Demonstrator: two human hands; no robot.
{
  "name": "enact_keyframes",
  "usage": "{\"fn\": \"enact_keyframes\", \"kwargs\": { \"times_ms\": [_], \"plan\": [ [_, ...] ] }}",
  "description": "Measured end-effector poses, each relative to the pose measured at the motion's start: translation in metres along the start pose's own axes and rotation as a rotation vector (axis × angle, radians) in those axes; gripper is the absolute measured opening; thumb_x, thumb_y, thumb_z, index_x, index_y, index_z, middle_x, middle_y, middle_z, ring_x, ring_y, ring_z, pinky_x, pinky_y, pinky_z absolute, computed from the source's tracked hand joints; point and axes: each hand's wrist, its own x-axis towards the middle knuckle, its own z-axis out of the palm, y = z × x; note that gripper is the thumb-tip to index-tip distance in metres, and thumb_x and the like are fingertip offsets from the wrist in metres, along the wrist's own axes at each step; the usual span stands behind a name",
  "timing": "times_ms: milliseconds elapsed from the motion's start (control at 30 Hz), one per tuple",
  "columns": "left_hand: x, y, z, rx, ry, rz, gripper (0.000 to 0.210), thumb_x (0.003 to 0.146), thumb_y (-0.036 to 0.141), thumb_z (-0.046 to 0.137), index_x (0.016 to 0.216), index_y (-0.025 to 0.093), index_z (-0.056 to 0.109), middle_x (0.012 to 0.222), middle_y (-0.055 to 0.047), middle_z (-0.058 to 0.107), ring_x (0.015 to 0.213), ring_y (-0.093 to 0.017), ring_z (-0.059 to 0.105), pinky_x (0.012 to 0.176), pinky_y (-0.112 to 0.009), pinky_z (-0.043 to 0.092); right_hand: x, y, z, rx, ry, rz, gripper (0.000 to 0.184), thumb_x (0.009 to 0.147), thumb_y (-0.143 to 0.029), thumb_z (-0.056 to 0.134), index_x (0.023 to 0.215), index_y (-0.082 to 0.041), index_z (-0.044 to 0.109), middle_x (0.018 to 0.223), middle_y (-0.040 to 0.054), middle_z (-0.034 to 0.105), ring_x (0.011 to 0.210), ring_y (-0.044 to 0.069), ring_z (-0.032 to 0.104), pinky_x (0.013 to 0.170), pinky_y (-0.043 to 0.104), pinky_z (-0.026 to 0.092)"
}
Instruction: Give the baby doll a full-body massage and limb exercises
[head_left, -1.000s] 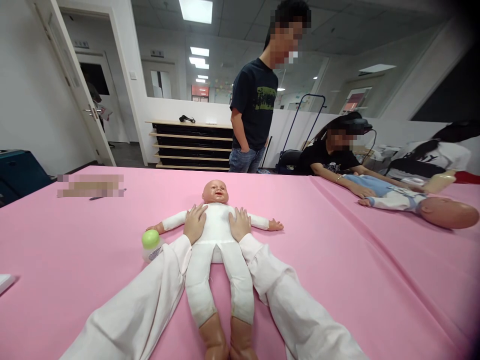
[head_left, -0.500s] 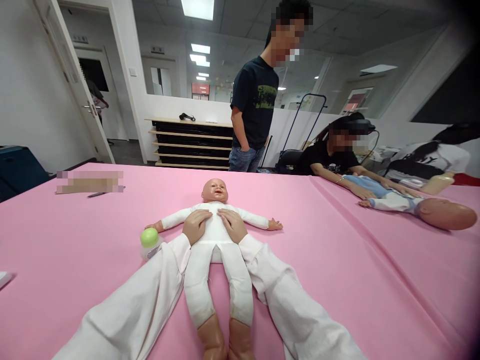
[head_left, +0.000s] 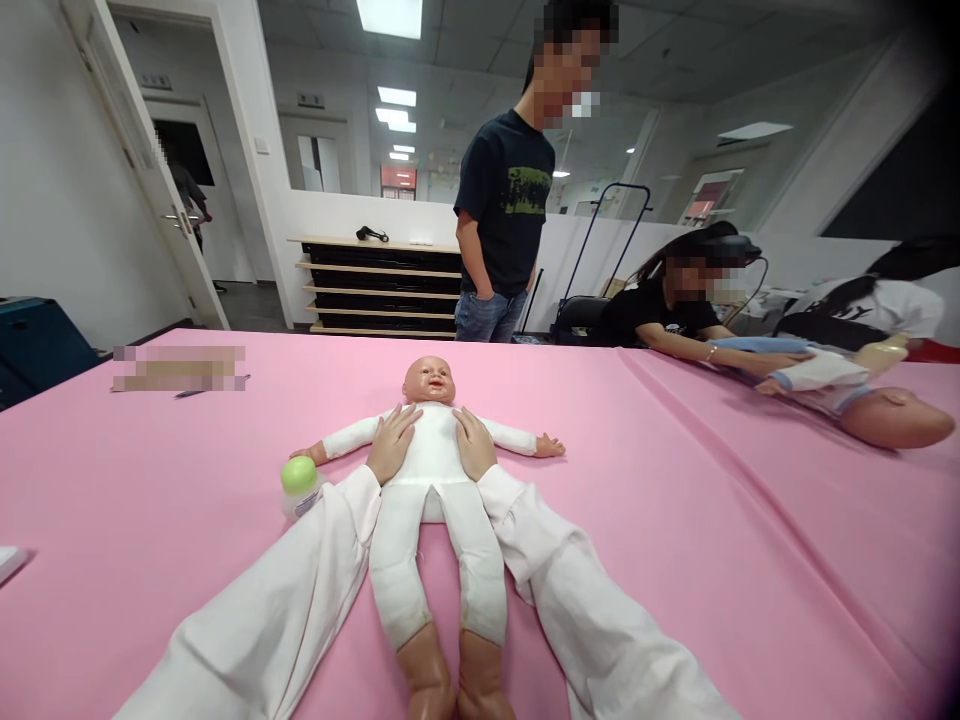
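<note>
A baby doll (head_left: 433,445) with a white cloth body lies on its back on the pink table cover (head_left: 675,560), head away from me and arms spread. My left hand (head_left: 391,445) rests on one side of its chest, fingers stretched out and pointing up toward the shoulder. On the other side of the chest lies my right hand (head_left: 475,447), its fingers also extended and flat. Neither hand grips anything. Beside my left forearm stands a small clear bottle with a green cap (head_left: 299,474), close to the doll's hand.
To the right, a co-worker (head_left: 675,300) leans over another doll (head_left: 892,415) in blue and white. A person in a dark shirt (head_left: 506,190) stands behind the table. A pen (head_left: 196,391) lies far left, and a white object (head_left: 10,561) sits at the left edge.
My hands have slid apart from the middle of the doll's chest toward its sides, fingers now pointing more upward. The co-worker's doll has been tilted and shifted.
</note>
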Motion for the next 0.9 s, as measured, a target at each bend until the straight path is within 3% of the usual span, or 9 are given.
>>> {"fn": "enact_keyframes", "kwargs": {
  "times_ms": [67, 167, 267, 333, 433, 533, 667, 900],
  "plan": [
    [0.0, -0.001, 0.001, 0.064, 0.071, -0.074, 0.039, 0.089, 0.026, 0.032, 0.123, 0.021, 0.05, 0.138, -0.003, 0.04, 0.132, -0.025, 0.026, 0.106, -0.054, 0.017, -0.001, 0.003, 0.001, -0.013, 0.045, 0.046, 0.042, 0.091, -0.024, 0.024, 0.122, -0.009, 0.048, 0.131, 0.0127, 0.046, 0.124, 0.019, 0.036, 0.106, 0.035, 0.023],
    [-0.002, -0.003, 0.002, 0.147, 0.256, -0.106, 0.036, 0.085, 0.021, 0.037, 0.114, 0.015, 0.057, 0.125, -0.009, 0.053, 0.124, -0.026, 0.038, 0.104, -0.048, 0.028, -0.003, 0.004, -0.001, -0.02, 0.092, 0.046, 0.043, 0.091, -0.025, 0.023, 0.121, -0.007, 0.048, 0.128, 0.0161, 0.047, 0.124, 0.022, 0.036, 0.105, 0.039, 0.023],
    [-0.004, -0.004, 0.001, 0.162, 0.424, -0.009, 0.029, 0.081, 0.017, 0.04, 0.096, 0.016, 0.064, 0.103, -0.008, 0.065, 0.108, -0.024, 0.052, 0.096, -0.042, 0.039, -0.006, 0.001, -0.005, -0.009, 0.089, -0.04, 0.042, 0.092, -0.026, 0.022, 0.117, -0.011, 0.052, 0.124, 0.0144, 0.051, 0.121, 0.022, 0.039, 0.104, 0.039, 0.026],
    [-0.005, -0.003, 0.0, 0.124, 0.452, 0.134, 0.027, 0.079, 0.014, 0.04, 0.089, 0.018, 0.065, 0.093, -0.006, 0.067, 0.099, -0.022, 0.056, 0.091, -0.04, 0.043, -0.007, -0.003, -0.006, 0.005, 0.046, -0.135, 0.039, 0.092, -0.028, 0.025, 0.11, -0.015, 0.057, 0.12, 0.011, 0.055, 0.117, 0.02, 0.044, 0.103, 0.036, 0.03],
    [-0.005, 0.0, -0.002, 0.031, 0.366, 0.363, 0.03, 0.077, 0.009, 0.039, 0.087, 0.019, 0.064, 0.089, -0.004, 0.067, 0.094, -0.018, 0.058, 0.088, -0.036, 0.046, -0.007, -0.008, -0.007, 0.023, -0.041, -0.265, 0.035, 0.091, -0.031, 0.031, 0.103, -0.019, 0.062, 0.114, 0.0063, 0.06, 0.112, 0.017, 0.049, 0.101, 0.032, 0.034],
    [-0.005, 0.0, -0.002, -0.043, 0.266, 0.456, 0.034, 0.076, 0.006, 0.037, 0.091, 0.02, 0.064, 0.094, -0.003, 0.067, 0.098, -0.016, 0.058, 0.091, -0.035, 0.046, -0.006, -0.01, -0.008, 0.03, -0.097, -0.329, 0.037, 0.093, -0.03, 0.028, 0.108, -0.019, 0.061, 0.115, 0.0046, 0.06, 0.113, 0.014, 0.049, 0.102, 0.031, 0.033],
    [-0.004, -0.004, -0.001, -0.092, 0.152, 0.385, 0.038, 0.077, 0.008, 0.035, 0.098, 0.018, 0.064, 0.108, -0.004, 0.065, 0.108, -0.014, 0.055, 0.099, -0.036, 0.041, -0.004, -0.01, -0.011, 0.028, -0.143, -0.352, 0.041, 0.094, -0.028, 0.023, 0.118, -0.02, 0.055, 0.125, 0.0029, 0.054, 0.12, 0.012, 0.043, 0.106, 0.031, 0.026],
    [0.001, -0.005, -0.003, -0.067, -0.08, 0.239, 0.041, 0.086, 0.02, 0.029, 0.12, 0.023, 0.052, 0.132, -0.001, 0.047, 0.128, -0.015, 0.034, 0.109, -0.043, 0.019, -0.001, -0.007, -0.01, 0.005, -0.177, -0.281, 0.041, 0.094, -0.027, 0.022, 0.124, -0.02, 0.05, 0.133, 0.0023, 0.046, 0.126, 0.01, 0.035, 0.108, 0.029, 0.021]
  ]
}}
